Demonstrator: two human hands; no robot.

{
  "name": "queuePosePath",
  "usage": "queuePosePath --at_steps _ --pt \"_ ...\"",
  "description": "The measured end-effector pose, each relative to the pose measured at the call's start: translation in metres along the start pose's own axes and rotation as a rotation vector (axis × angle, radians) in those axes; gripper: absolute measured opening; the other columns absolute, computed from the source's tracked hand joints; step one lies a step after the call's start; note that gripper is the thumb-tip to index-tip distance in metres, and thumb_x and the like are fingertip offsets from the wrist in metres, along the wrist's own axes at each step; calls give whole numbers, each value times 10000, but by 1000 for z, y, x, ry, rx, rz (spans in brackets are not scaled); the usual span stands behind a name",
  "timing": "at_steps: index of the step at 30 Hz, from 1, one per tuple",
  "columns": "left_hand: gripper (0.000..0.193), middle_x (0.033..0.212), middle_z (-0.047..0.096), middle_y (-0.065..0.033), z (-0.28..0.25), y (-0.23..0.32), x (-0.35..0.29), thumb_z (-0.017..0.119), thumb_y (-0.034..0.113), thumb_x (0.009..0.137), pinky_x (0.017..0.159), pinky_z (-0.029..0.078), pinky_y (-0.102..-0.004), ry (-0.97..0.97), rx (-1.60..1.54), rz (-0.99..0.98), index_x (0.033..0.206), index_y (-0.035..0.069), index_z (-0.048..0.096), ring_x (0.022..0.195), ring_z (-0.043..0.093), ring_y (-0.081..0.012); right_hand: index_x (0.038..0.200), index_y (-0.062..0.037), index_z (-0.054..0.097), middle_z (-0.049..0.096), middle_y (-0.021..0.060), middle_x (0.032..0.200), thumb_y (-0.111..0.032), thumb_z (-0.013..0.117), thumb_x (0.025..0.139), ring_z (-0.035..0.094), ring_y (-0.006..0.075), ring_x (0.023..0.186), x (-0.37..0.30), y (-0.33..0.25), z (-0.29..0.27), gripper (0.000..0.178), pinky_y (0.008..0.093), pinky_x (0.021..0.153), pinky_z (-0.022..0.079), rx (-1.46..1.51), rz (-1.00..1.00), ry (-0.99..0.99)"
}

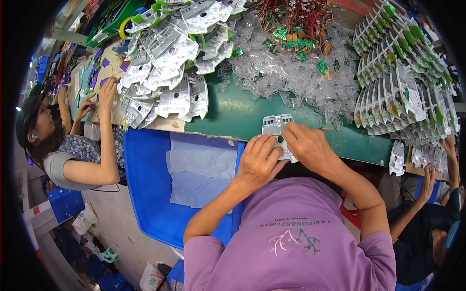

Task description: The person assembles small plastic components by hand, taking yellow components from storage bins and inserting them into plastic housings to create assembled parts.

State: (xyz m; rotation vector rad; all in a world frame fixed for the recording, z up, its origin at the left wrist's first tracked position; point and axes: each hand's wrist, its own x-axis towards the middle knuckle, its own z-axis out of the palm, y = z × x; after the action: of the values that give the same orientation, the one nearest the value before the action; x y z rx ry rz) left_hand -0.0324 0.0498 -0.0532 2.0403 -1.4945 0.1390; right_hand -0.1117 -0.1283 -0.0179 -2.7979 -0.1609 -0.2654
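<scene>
A silver-grey moulded plastic shell (275,124) with slots and a dark round hole lies at the front edge of the green worktop (233,110). My left hand (262,157) is closed on its left and near side. From the right, my right hand (309,145) has its fingers curled down against the shell beside the hole. Whether a small piece is pinched under those fingertips is hidden. Just beyond, a wide heap of clear plastic pieces (296,85) covers the worktop. Green circuit boards with red wires (293,41) lie on that heap.
Grey shells with green edges (170,58) are piled at the left, and more stand in stacked rows (388,92) at the right. A blue bin (145,194) sits below the worktop's left edge. Co-workers work at the left (87,160) and far right (422,218).
</scene>
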Motion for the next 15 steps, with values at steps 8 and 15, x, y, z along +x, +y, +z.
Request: queuePosePath --at_steps 8,15 --pt "161 840 688 -119 10 -30 85 769 36 759 667 526 -363 220 -388 -61 892 15 680 725 660 -293 924 -13 602 510 82 886 -5 621 733 614 238 752 -8 -2 -6 192 370 585 508 86 66 37" --pt "242 961 684 -135 28 -24 106 736 18 775 727 528 -389 12 -221 -111 1001 12 651 859 654 -328 948 -8 620 524 75 898 -15 632 724 599 218 772 -26 -3 -13 224 342 594 510 25 83 57"
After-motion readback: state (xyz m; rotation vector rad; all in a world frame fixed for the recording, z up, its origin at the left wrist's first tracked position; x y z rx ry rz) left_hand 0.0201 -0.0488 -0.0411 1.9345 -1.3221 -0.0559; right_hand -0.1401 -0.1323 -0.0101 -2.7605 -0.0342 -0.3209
